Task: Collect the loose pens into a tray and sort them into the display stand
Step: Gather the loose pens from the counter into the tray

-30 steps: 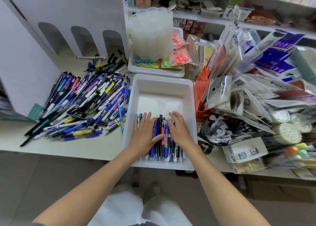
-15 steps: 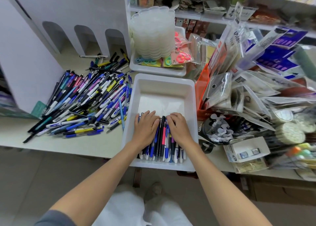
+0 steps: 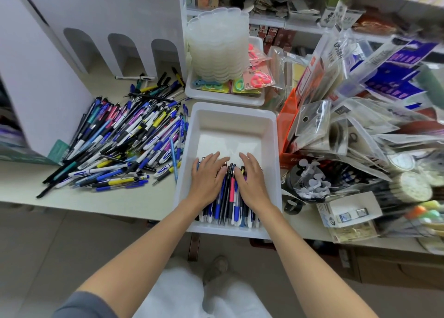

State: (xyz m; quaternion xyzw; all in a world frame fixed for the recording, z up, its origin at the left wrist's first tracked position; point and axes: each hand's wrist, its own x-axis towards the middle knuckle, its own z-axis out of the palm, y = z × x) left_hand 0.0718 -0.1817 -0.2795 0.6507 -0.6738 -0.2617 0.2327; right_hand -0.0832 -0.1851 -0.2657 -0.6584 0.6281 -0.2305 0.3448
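In the head view the white tray (image 3: 230,120) stands mid-frame on the worktop (image 3: 134,204), with a row of pens (image 3: 231,195) at its lower end. My left grip (image 3: 207,178) and right grip (image 3: 252,180) lie flat on them, fingers straight, holding nothing. The loose pens (image 3: 125,139) are piled at left, below the display stand (image 3: 115,17). Above, a smaller tray (image 3: 223,100) holds a clear plastic stack (image 3: 218,46).

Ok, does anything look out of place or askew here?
Mostly the heap of loose multicoloured pens sprawled criss-cross on the counter, left of the white plastic tray. One white pen lies apart by the white display stand. The tray's pens lie parallel under the left hand and right hand.
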